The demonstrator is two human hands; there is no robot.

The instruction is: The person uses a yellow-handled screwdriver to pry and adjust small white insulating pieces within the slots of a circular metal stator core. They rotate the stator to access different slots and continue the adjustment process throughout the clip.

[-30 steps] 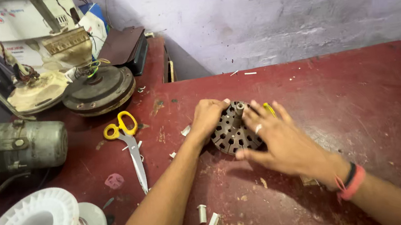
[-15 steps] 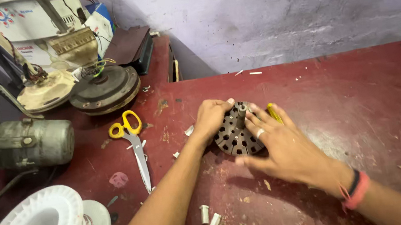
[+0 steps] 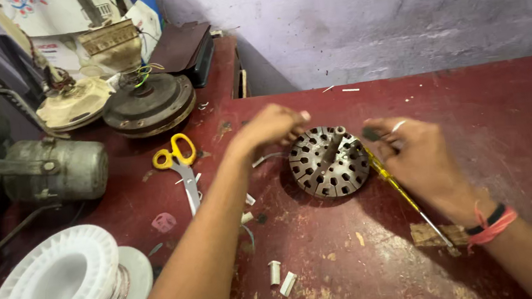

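Red bench (image 3: pixel 493 112): slotted stator core (image 3: pixel 330 161) mid-bench. Left hand (image 3: pixel 270 128) just left of it, grip unclear; right hand (image 3: pixel 415 153) just right, grip unclear, above yellow screwdriver (image 3: pixel 396 188).

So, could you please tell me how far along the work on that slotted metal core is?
Done: the stator core lies bare on the red table, no wire visible in its slots. In hand: left hand at its rim, right hand over the yellow screwdriver. Left: the wire spool sits aside.

Round grey slotted metal stator core (image 3: pixel 329 162), central shaft upright, flat on red table, between hands
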